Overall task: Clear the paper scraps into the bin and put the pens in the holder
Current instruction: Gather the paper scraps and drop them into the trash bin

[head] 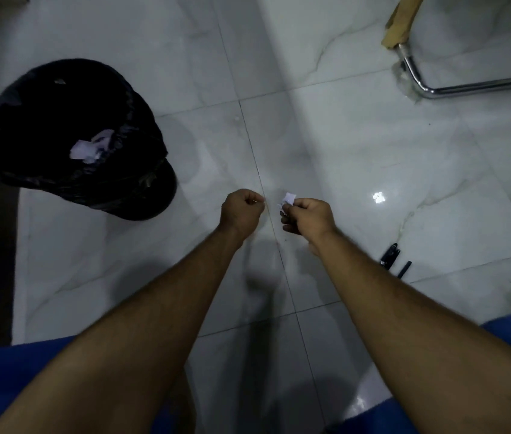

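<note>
Fingers of my left hand are curled into a loose fist; whether anything sits inside I cannot tell. Far to their left and further out stands the bin, lined with a black bag, white paper scraps lying in it. Just to the right, close by but apart, my right hand pinches a small white paper scrap between thumb and fingertips, above the pale marble floor. Right of that hand and nearer me, two dark pens lie on the tiles, beside my forearm
</note>
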### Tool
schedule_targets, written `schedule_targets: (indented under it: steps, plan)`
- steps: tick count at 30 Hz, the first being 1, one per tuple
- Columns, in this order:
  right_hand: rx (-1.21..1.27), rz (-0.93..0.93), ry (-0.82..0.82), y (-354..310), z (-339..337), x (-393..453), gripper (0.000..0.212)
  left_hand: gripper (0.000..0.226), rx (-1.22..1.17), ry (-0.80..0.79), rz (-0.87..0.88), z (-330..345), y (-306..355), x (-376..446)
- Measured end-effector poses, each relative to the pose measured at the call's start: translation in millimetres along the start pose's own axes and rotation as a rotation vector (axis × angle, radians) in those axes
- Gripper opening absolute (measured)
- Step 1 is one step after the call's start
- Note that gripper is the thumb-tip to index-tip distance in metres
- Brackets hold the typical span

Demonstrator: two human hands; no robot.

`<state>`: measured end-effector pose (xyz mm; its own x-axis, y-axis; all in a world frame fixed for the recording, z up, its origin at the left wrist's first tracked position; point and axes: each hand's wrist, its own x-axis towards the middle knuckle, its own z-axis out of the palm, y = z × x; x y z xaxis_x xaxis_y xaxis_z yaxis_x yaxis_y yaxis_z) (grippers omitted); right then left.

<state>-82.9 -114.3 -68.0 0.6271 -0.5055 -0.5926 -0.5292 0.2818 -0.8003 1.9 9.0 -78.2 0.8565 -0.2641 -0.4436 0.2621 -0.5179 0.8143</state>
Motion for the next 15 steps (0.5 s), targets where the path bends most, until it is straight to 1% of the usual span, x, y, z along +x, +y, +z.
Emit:
schedule_targets:
  steps: [3, 4, 7, 8, 11, 13, 15]
  plan:
    - [0.017, -0.042, -0.028, -37.7, 17.9, -15.0, 0.004, 0.009, 0.127, 0.112, 0.117, -29.8, 29.8, -9.1]
    - [0.027, -0.063, -0.051, -52.6, 26.3, -22.0, 0.004, 0.009, 0.129, 0.161, 0.136, -42.8, 39.9, -11.6]
    - [0.022, -0.141, -0.174, -102.3, 66.0, -47.0, 0.005, 0.01, 0.073, 0.394, 0.171, -95.9, 69.6, -25.2]
    - [0.022, -0.166, -0.191, -114.2, 75.8, -51.4, 0.007, 0.01, 0.06, 0.448, 0.187, -107.1, 77.3, -27.4]
    - [-0.002, -0.25, -0.274, -150.7, 117.8, -67.4, 0.014, 0.01, 0.042, 0.632, 0.198, -150.4, 93.0, -41.5]
    - [-0.075, -0.312, -0.298, -170.5, 149.3, -74.1, 0.019, 0.009, 0.037, 0.742, 0.18, -179.6, 96.4, -48.9]
    - [-0.176, -0.393, -0.293, -184.2, 179.8, -78.6, 0.024, 0.01, 0.055, 0.797, 0.146, -200.7, 90.1, -51.9]
